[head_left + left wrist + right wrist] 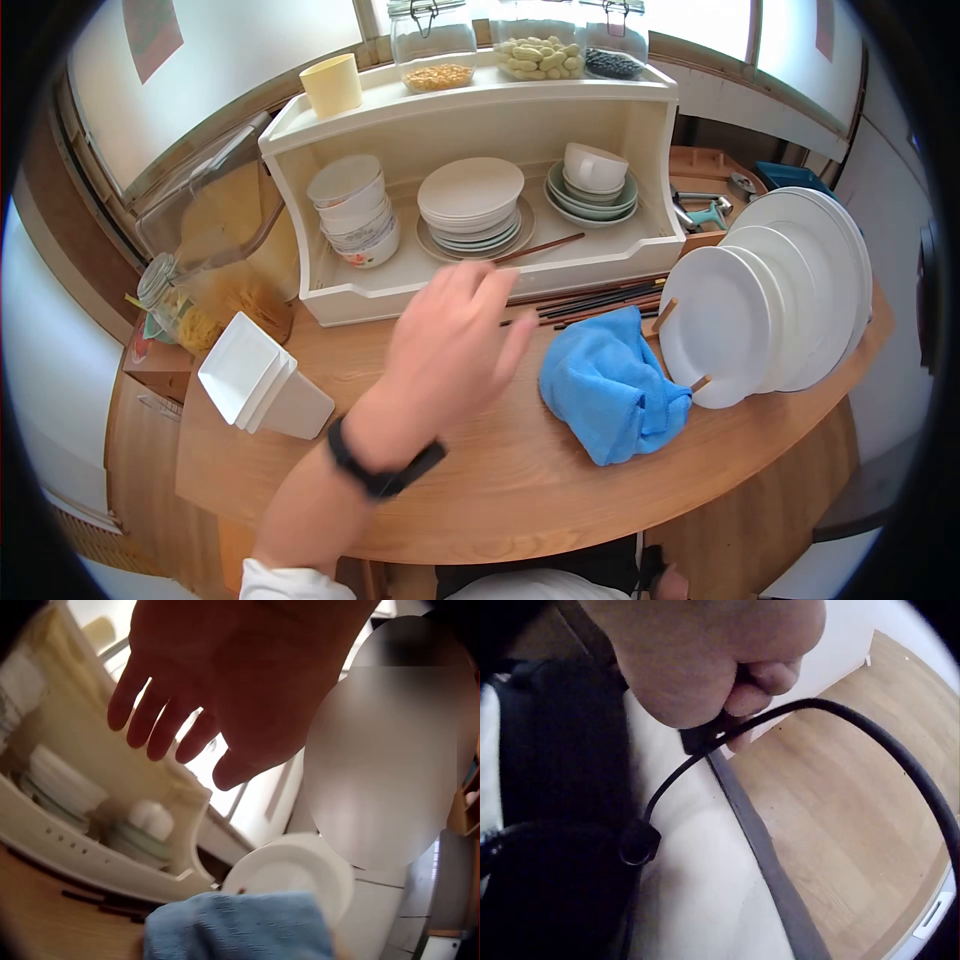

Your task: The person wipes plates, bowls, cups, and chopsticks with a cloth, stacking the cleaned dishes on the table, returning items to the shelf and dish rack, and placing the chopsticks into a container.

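My left hand (445,340), blurred, hovers over the table in front of the white shelf (370,305), its fingers spread and holding nothing. To its right a crumpled blue cloth (615,385) lies against the plate rack's wooden pegs. In the left wrist view the hand (217,690) hangs above the blue cloth (240,926), apart from it. Low beside the body, my right hand (727,660) has its fingers curled round a small black object (699,739), partly hidden by the palm; a black cable (832,706) loops past it.
Stacked bowls (355,210), plates (470,195) and a cup (595,165) stand in the shelf, glass jars (540,50) on top. Chopsticks (600,300) lie along its front. White containers (270,385) rest at the left, large white plates (720,320) stand upright at the right.
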Available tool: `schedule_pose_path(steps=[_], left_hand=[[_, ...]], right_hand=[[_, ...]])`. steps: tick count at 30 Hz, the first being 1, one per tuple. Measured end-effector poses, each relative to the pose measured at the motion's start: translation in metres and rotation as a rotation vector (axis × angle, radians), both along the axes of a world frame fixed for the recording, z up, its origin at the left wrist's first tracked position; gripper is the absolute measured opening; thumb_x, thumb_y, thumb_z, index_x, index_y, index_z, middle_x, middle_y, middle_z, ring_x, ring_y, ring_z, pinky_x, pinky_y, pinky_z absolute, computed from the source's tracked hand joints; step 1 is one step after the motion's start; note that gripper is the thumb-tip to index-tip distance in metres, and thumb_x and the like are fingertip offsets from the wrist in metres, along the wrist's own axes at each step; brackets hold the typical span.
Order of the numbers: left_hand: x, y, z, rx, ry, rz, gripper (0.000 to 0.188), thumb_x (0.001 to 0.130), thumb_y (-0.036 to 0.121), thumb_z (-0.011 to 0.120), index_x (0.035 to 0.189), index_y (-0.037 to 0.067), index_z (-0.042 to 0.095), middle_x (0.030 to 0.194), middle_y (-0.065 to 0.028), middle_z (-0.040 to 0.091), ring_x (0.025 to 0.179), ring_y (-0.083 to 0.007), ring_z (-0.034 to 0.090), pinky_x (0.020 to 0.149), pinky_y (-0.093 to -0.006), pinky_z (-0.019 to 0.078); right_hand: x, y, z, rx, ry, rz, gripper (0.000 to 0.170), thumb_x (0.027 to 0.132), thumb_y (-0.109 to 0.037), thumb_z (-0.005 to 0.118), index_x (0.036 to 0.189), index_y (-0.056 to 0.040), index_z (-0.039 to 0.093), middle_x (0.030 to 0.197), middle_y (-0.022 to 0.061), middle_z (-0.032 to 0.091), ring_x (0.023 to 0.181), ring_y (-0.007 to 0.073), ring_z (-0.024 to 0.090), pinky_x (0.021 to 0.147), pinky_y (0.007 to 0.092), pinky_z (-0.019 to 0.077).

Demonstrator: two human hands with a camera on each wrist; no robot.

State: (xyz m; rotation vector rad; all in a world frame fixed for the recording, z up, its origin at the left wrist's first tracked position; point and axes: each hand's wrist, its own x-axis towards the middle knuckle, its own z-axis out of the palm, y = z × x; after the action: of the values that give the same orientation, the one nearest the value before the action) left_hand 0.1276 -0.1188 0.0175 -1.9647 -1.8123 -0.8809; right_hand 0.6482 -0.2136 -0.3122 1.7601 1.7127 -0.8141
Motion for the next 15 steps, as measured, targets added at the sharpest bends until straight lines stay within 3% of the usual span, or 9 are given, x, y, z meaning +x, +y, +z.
schedule_pose_path(steps=[1,4,5,11,13,15], left_hand=[[-0.005,0.028,-0.013,-0.057,0.003,0.053,0.03,0.086,0.02,0.062,0.109,0.001,0.06,0.103,-0.0167,0.061,0.098,-0.034,0.058,0.083,-0.0413,0.0489],[-0.023,0.092,-0.048,-0.261,0.025,0.185,0.021,0.087,0.013,0.055,0.103,0.003,0.063,0.1,-0.0141,0.062,0.099,-0.0327,0.058,0.084,-0.0422,0.0496],[-0.026,0.104,-0.052,-0.25,0.018,0.183,0.021,0.087,0.013,0.055,0.103,0.003,0.063,0.1,-0.0141,0.062,0.099,-0.0327,0.058,0.084,-0.0422,0.0496],[-0.029,0.167,-0.045,-0.301,0.225,0.102,0.015,0.08,0.007,0.056,0.089,0.003,0.068,0.092,-0.0136,0.066,0.091,-0.0319,0.063,0.077,-0.0414,0.053],[-0.022,0.184,-0.039,-0.51,0.241,0.193,0.014,0.079,0.006,0.056,0.08,0.004,0.07,0.087,-0.0158,0.069,0.085,-0.0331,0.067,0.072,-0.0412,0.0546],[-0.02,0.197,-0.045,-0.534,0.246,0.193,0.015,0.079,0.005,0.056,0.079,0.005,0.071,0.088,-0.0182,0.07,0.084,-0.0337,0.068,0.071,-0.0406,0.0555]], right_hand=[[-0.011,-0.001,0.024,-0.05,0.018,0.131,0.049,0.095,-0.021,0.04,0.132,0.0094,0.037,0.108,0.0297,0.063,0.1,0.0448,0.061,0.088,0.0481,0.0485],[0.0,-0.026,0.008,-0.129,0.073,0.253,0.044,0.095,-0.018,0.039,0.132,0.0063,0.037,0.106,0.0297,0.063,0.097,0.0443,0.062,0.084,0.0491,0.0496],[0.012,-0.041,-0.006,-0.102,0.108,0.264,0.037,0.095,-0.016,0.038,0.127,0.0032,0.043,0.102,0.0294,0.063,0.092,0.0425,0.063,0.079,0.0477,0.0513],[0.068,0.006,-0.036,-0.004,0.147,0.255,0.038,0.093,-0.014,0.039,0.127,0.0023,0.044,0.104,0.028,0.063,0.094,0.0414,0.062,0.081,0.0467,0.0503],[0.092,0.001,-0.055,0.015,0.163,0.25,0.038,0.092,-0.012,0.04,0.127,0.002,0.044,0.104,0.0274,0.063,0.095,0.0409,0.062,0.081,0.0463,0.05],[0.104,-0.016,-0.069,0.033,0.185,0.231,0.038,0.091,-0.011,0.04,0.127,0.0017,0.045,0.105,0.0268,0.063,0.096,0.0405,0.061,0.082,0.0459,0.0496]])
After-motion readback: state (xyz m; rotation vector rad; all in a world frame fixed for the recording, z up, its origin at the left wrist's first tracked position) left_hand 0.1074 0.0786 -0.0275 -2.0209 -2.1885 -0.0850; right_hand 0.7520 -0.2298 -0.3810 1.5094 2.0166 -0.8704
